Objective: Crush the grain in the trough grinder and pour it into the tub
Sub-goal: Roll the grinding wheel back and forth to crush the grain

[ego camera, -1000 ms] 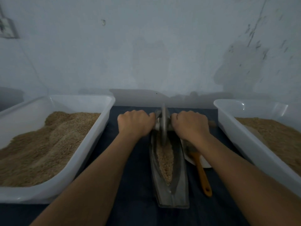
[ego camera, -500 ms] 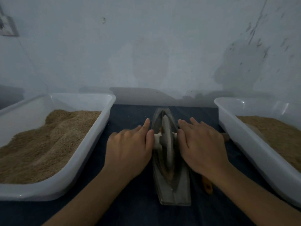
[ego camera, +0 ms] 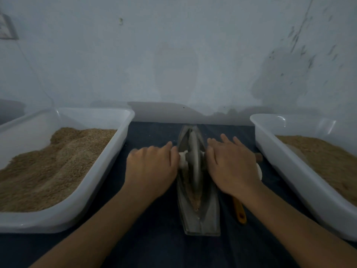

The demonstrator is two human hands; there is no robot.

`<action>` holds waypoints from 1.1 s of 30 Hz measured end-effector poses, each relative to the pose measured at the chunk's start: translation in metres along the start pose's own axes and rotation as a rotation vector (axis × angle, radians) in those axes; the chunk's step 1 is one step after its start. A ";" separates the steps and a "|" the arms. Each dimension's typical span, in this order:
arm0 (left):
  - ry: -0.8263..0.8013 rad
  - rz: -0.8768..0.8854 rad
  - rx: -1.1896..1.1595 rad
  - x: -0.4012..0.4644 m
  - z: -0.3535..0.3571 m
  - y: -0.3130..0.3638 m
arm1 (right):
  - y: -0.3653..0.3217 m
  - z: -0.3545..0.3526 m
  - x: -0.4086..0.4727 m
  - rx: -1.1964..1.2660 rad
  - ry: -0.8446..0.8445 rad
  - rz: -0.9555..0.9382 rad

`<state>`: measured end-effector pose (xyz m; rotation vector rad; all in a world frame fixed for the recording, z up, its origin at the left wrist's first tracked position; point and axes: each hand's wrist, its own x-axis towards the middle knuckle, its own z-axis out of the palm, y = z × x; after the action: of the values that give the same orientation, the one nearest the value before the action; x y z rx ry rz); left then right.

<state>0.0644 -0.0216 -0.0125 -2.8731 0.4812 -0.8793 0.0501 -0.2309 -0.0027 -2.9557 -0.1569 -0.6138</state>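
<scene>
A grey boat-shaped trough grinder (ego camera: 201, 215) lies lengthwise on the dark cloth at the centre. Its metal wheel (ego camera: 194, 161) stands upright in the groove near the middle, on a white axle. My left hand (ego camera: 152, 169) presses flat on the left axle handle, fingers straight. My right hand (ego camera: 231, 167) presses flat on the right handle the same way. Brown grain (ego camera: 194, 198) shows in the groove in front of the wheel. A white tub (ego camera: 108, 171) at the left holds a heap of grain. Another white tub (ego camera: 286, 163) at the right holds finer grain.
An orange-handled tool (ego camera: 239, 211) lies on the cloth just right of the trough, partly under my right wrist. A pale wall (ego camera: 173, 55) rises close behind the table. Each tub sits about a hand's width from the trough.
The wheel rolled from the far end of the trough toward me. My hands went from gripping the axle handles to pressing on them with straight fingers.
</scene>
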 end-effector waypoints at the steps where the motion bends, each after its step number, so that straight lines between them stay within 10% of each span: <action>1: 0.009 -0.008 -0.022 -0.011 -0.006 0.001 | -0.002 -0.003 -0.013 0.007 0.043 -0.027; 6: 0.055 -0.095 -0.152 -0.032 -0.017 0.007 | -0.004 -0.006 -0.028 0.019 0.140 -0.070; 17: -0.193 -0.097 0.051 0.078 0.017 0.004 | 0.014 0.021 0.066 0.044 -0.202 0.138; 33: 0.026 -0.104 -0.076 0.012 0.004 0.005 | -0.006 -0.003 -0.018 0.069 -0.024 0.110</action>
<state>0.0753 -0.0300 -0.0104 -2.9833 0.3790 -0.9351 0.0313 -0.2272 -0.0064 -2.8826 -0.0175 -0.5473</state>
